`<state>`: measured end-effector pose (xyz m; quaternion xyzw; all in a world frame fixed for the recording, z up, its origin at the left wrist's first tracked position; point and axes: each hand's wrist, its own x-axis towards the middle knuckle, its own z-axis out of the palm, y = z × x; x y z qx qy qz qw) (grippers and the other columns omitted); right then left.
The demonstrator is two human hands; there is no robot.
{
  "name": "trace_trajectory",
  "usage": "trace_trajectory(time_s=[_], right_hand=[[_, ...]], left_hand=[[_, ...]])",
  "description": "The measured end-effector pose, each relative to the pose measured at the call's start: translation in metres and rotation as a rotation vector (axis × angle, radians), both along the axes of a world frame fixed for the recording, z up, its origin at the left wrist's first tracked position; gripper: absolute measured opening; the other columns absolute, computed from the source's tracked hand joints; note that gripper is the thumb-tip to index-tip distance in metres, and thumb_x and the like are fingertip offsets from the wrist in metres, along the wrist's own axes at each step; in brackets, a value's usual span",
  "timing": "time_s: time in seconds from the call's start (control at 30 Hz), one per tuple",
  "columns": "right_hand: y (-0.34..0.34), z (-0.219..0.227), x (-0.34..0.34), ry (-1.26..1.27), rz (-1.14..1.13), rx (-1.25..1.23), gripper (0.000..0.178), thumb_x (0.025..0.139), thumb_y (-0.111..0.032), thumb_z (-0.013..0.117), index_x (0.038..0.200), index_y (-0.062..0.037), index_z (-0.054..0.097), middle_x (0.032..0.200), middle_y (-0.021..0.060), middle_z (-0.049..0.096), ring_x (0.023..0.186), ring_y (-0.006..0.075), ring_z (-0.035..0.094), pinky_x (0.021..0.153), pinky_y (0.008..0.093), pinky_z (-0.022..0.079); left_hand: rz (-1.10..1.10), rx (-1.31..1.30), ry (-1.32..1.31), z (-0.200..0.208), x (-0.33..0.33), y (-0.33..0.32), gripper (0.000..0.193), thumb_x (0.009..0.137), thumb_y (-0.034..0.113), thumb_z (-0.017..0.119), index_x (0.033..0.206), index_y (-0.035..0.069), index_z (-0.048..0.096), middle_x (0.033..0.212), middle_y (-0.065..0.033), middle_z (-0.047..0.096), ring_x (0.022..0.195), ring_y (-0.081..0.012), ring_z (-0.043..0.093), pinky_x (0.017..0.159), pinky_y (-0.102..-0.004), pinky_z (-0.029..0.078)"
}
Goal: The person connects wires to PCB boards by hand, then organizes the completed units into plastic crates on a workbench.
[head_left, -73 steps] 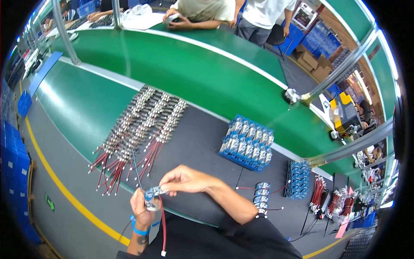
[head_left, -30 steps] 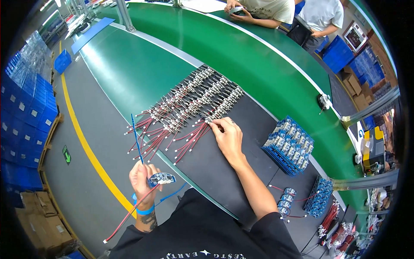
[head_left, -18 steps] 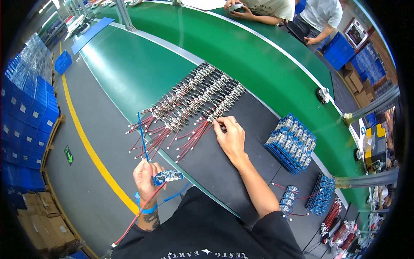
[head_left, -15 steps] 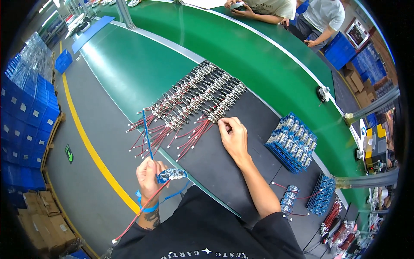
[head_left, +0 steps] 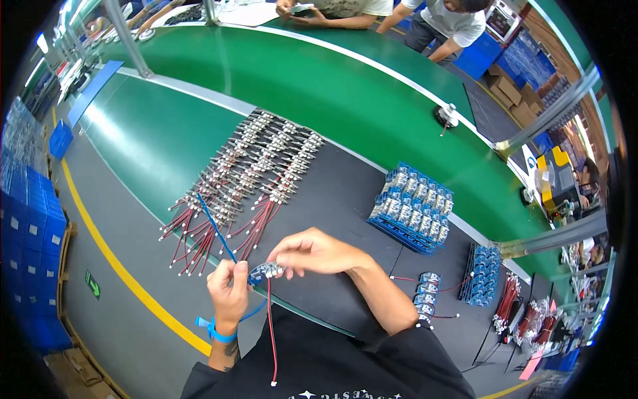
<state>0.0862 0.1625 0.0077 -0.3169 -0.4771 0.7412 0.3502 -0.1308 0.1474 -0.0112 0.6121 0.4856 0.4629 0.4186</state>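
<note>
My left hand (head_left: 228, 292) is closed round a thin blue stick-like tool (head_left: 216, 227) that points up and away, and it also grips a small blue circuit board (head_left: 258, 273). From the board a red-and-black wire (head_left: 272, 332) with a white end plug hangs down in front of my shirt. Bent fingers of my right hand (head_left: 319, 253) meet at the board's right end; whatever they pinch is hidden. Beyond both hands lie rows of small metal-and-black parts (head_left: 256, 159), with red-and-black leads (head_left: 193, 243) trailing toward me. A blue band with a cord (head_left: 226, 336) circles my left wrist.
Stacked blue circuit boards (head_left: 412, 209) stand right on the black mat (head_left: 332, 193). Nearer are a short row of boards (head_left: 427, 296), another board stack (head_left: 480, 276) and wire bundles (head_left: 508, 302). A green conveyor (head_left: 372, 100) runs behind; two people work across it.
My right hand has come back from the rows of parts to the circuit board. The board has moved slightly right and its wire now hangs straight down. The view has shifted right.
</note>
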Motion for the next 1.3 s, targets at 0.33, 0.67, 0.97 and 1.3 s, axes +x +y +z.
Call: trace_trajectory(time_s=[0.33, 0.67, 0.97, 1.3], right_hand=[[-0.005, 0.003, 0.003, -0.126, -0.055, 0.074, 0.019, 0.089, -0.019, 0.062, 0.094, -0.0009, 0.067, 0.077, 0.0009, 0.065, 0.067, 0.0056, 0.058, 0.058, 0.0203, 0.047], [-0.011, 0.012, 0.007, -0.065, 0.062, 0.113, 0.018, 0.088, -0.014, 0.063, 0.095, 0.0018, 0.066, 0.076, 0.0033, 0.065, 0.070, 0.0064, 0.060, 0.059, 0.0209, 0.047], [-0.012, 0.019, 0.010, -0.090, 0.106, 0.085, 0.018, 0.089, -0.015, 0.062, 0.092, 0.0013, 0.067, 0.070, 0.0032, 0.064, 0.063, 0.0065, 0.059, 0.055, 0.0204, 0.046], [-0.011, -0.006, 0.000, 0.053, 0.189, -0.032, 0.019, 0.091, -0.015, 0.060, 0.093, 0.0027, 0.065, 0.072, 0.0038, 0.063, 0.060, 0.0059, 0.055, 0.054, 0.0192, 0.044]], left_hand=[[-0.500, -0.046, -0.201, -0.004, -0.005, 0.000, 0.031, 0.090, 0.008, 0.054, 0.061, -0.001, 0.048, 0.054, -0.0074, 0.055, 0.047, -0.0129, 0.055, 0.044, -0.0263, 0.044], [-0.564, -0.132, -0.344, -0.003, -0.005, -0.002, 0.031, 0.092, 0.012, 0.051, 0.063, -0.001, 0.049, 0.053, -0.0070, 0.053, 0.046, -0.0135, 0.052, 0.043, -0.0262, 0.041], [-0.557, -0.138, -0.429, 0.003, -0.003, -0.010, 0.037, 0.095, 0.022, 0.048, 0.064, 0.002, 0.043, 0.052, -0.0047, 0.048, 0.045, -0.0103, 0.044, 0.041, -0.0251, 0.034], [-0.510, -0.317, -0.772, -0.017, 0.001, -0.032, 0.036, 0.098, 0.030, 0.042, 0.072, 0.005, 0.039, 0.052, -0.0021, 0.036, 0.040, -0.0085, 0.030, 0.038, -0.0245, 0.022]])
